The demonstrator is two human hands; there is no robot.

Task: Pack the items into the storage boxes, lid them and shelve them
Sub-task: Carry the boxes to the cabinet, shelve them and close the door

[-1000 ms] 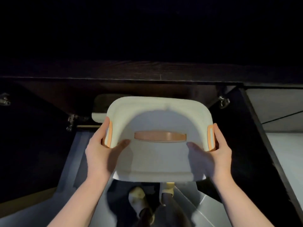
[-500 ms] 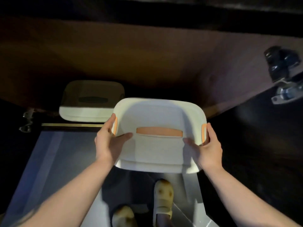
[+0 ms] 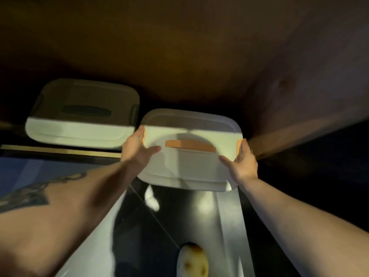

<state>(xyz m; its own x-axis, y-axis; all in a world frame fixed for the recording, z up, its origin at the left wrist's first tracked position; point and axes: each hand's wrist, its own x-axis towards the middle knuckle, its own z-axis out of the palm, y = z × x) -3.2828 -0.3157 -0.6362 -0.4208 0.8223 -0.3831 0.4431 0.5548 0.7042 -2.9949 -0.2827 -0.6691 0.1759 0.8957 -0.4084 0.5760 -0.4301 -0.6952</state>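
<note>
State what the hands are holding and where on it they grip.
Both hands hold the lidded white storage box by its short ends: left hand at the left orange latch, right hand at the right orange latch.

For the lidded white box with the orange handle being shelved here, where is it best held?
By its two short ends at the orange latches, one hand per side, as the left hand and right hand do. The white box is wide and lidded, so this grip likely keeps it level.

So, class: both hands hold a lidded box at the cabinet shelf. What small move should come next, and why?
Probably slide the box further in, beside the shelved box. Its near edge overhangs the floor, and the left hand and right hand grip its sides.
</note>
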